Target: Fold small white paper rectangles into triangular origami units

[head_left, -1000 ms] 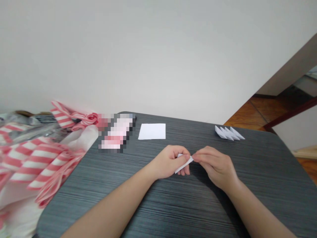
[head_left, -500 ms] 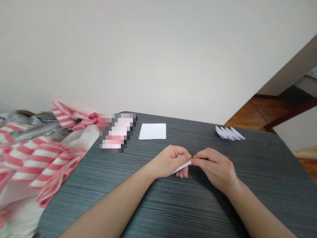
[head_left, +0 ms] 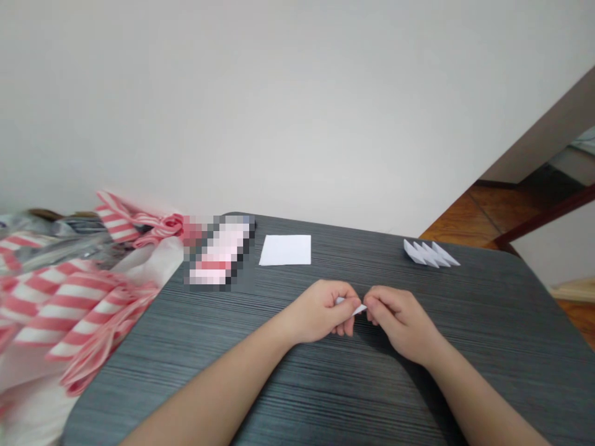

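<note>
While our left hand [head_left: 318,313] clenched the folded white paper piece [head_left: 359,310], our right hand [head_left: 402,322] curled in from the other side, with its fingertips [head_left: 372,298] at the paper's pointed end. We could not tell whether those fingertips gripped the point or only just met it.

The piece sat in the small gap between our hands, above a dark grey wood-grain table [head_left: 320,390]. We judged it very light and thin, crisp along its creases but easily bent or crushed at the tip. The safest place to take hold of it seemed to be the thicker folded part, between thumb and fingertips, with only gentle pressure. Its long axis ran nearly side to side, rising slightly to the right, and its point aimed at our right hand. Our left fingers hid much of it, so we could not make out its whole shape.

Farther out, a loose sheet of white paper [head_left: 285,249] lay flat near the table's far edge. To the right, a row of folded paper triangles [head_left: 430,254] stood overlapping. To the left, a pixelated object [head_left: 219,253] was too blurred to identify. Beyond it, a pink-and-white striped bag [head_left: 60,310] slumped beside the table, and a wooden floor [head_left: 483,210] showed past the far right corner.
</note>
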{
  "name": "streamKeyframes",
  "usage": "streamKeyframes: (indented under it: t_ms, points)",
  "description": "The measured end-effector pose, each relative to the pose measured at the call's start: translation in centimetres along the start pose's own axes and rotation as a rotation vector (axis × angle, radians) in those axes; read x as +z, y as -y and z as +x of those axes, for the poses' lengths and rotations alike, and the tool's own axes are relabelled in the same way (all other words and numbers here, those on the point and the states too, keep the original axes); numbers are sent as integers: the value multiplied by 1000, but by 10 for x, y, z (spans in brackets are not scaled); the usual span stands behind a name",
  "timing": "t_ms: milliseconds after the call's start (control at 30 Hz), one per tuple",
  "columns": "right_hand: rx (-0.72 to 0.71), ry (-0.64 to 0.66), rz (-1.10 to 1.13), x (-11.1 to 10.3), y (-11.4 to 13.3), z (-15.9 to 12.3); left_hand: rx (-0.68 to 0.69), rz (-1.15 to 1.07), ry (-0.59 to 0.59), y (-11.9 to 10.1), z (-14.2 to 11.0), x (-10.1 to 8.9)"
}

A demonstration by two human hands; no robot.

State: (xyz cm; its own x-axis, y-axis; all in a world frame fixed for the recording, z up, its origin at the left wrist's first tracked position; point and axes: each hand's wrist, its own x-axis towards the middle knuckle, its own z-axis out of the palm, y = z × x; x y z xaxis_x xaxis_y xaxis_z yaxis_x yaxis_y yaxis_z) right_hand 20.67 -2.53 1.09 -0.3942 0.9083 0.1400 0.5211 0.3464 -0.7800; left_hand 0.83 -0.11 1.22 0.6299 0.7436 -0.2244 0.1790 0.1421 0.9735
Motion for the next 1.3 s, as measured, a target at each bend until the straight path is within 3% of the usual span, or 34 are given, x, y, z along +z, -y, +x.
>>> streamKeyframes:
  t_ms: [367, 633, 933, 1100, 1300]
  points:
    - [-16, 48, -36, 2, -4, 1, -7, -7, 10, 2, 1, -1]
    - [3, -25, -40, 0, -3, -1, 34, -107, 1, 12, 4, -1]
    - [28, 96, -33, -2, 1, 1, 19, -37, 12, 9, 2, -2]
    - [58, 30, 8, -2, -3, 0, 63, -209, 1, 12, 5, 0]
    - [119, -163, 44, -4, -9, -3, 99, -369, -68, 17, 8, 0]
